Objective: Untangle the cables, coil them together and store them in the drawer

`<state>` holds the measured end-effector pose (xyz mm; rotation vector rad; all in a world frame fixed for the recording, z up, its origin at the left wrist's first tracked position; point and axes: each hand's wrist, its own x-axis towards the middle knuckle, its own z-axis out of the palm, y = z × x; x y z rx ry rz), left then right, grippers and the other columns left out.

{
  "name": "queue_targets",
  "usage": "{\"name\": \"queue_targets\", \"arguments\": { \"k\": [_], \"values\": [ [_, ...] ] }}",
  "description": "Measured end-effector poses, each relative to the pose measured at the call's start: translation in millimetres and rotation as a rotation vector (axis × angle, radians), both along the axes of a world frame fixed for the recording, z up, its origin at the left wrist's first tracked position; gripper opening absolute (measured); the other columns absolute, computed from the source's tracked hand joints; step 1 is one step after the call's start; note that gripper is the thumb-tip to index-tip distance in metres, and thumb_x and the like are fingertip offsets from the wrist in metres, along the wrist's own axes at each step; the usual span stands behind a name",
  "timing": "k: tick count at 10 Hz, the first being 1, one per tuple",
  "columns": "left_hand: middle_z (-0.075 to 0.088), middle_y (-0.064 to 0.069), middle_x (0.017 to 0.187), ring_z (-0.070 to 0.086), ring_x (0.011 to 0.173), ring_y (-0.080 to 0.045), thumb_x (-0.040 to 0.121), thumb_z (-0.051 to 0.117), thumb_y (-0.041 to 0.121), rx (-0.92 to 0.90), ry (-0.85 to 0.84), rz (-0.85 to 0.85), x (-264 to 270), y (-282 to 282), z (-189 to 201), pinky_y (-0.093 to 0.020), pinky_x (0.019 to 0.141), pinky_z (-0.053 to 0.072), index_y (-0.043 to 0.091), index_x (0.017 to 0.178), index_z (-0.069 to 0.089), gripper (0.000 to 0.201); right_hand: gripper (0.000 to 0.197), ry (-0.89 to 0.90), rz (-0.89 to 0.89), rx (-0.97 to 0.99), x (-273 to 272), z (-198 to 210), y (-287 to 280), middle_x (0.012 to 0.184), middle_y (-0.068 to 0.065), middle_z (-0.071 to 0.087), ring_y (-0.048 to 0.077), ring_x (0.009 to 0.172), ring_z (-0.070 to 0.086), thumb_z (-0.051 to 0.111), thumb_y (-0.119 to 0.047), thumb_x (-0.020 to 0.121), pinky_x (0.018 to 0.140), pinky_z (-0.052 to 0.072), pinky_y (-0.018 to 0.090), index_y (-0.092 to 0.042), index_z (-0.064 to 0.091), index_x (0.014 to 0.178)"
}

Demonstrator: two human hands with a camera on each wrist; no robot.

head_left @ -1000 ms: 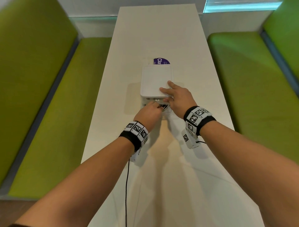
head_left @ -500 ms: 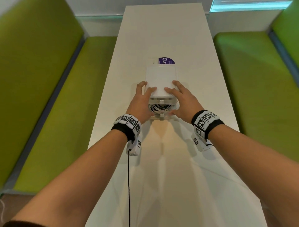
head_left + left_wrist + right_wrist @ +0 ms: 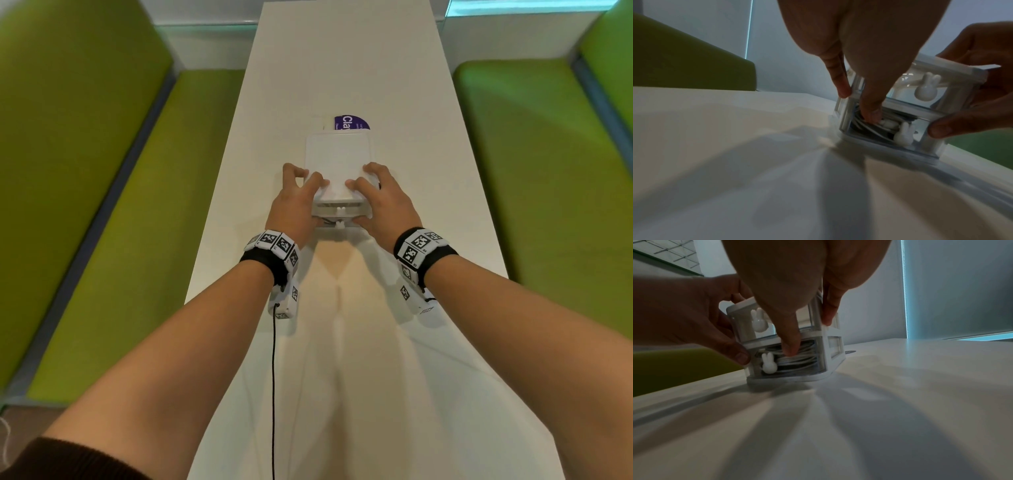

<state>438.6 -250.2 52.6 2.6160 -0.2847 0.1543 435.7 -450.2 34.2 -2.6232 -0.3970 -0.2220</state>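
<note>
Both hands on a small two-drawer box.

The box [image 3: 789,340], white-framed with clear fronts, stands on the pale table [image 3: 879,418] at about 11 o'clock from centre. The right hand [image 3: 797,280] comes down from 12 o'clock: its thumb [image 3: 790,344] lies on the front of the lower drawer [image 3: 793,360], and a finger [image 3: 829,313] rests on the box's 3 o'clock edge. The left hand [image 3: 686,309] comes in from 9 o'clock, its thumb [image 3: 737,353] touching the 9 o'clock edge of that drawer. Coiled white and dark cables [image 3: 799,361] show through the front. Each drawer has a white rabbit-shaped knob; the lower knob [image 3: 768,364] sits at 7 o'clock from the right thumb, the upper knob [image 3: 758,321] in the upper drawer [image 3: 774,326].
</note>
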Motion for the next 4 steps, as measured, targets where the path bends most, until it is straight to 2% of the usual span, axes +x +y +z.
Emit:
{"name": "queue_targets", "arguments": {
  "k": [2, 3, 4],
  "values": [
    [0.029, -0.002, 0.139, 0.064, 0.081, -0.024, 0.070, 0.086, 0.009, -0.061, 0.011, -0.008, -4.9, 5.2, -6.4, -0.036, 0.081, 0.060, 0.032, 0.128, 0.052, 0.071, 0.063, 0.008, -0.044, 0.029, -11.2, -1.4, 1.3, 0.158, 0.010, 0.034, 0.035, 0.136, 0.043, 0.081, -0.020, 0.080, 0.090, 0.056, 0.046, -0.023, 0.055, 0.137],
    [0.022, 0.003, 0.145, 0.066, 0.081, -0.024, 0.069, 0.087, 0.007, -0.108, 0.040, -0.063, -10.4, 10.8, -4.0, -0.036, 0.077, 0.061, 0.040, 0.134, 0.044, 0.084, 0.072, 0.027, -0.046, -0.026, -18.0, 6.0, 2.4, 0.162, 0.011, 0.029, 0.036, 0.141, 0.036, 0.082, -0.025, 0.079, 0.105, 0.048, 0.052, -0.024, 0.049, 0.143],
    [0.016, 0.001, 0.150, 0.065, 0.089, -0.028, 0.070, 0.087, 0.013, -0.160, 0.045, -0.058, -18.5, 18.9, 8.3, -0.036, 0.082, 0.060, 0.038, 0.142, 0.036, 0.091, 0.082, 0.012, -0.086, -0.071, -27.7, 17.8, 6.0, 0.164, 0.010, 0.022, 0.038, 0.144, 0.026, 0.082, -0.029, 0.078, 0.113, 0.038, 0.055, -0.031, 0.040, 0.148]
  ]
}}
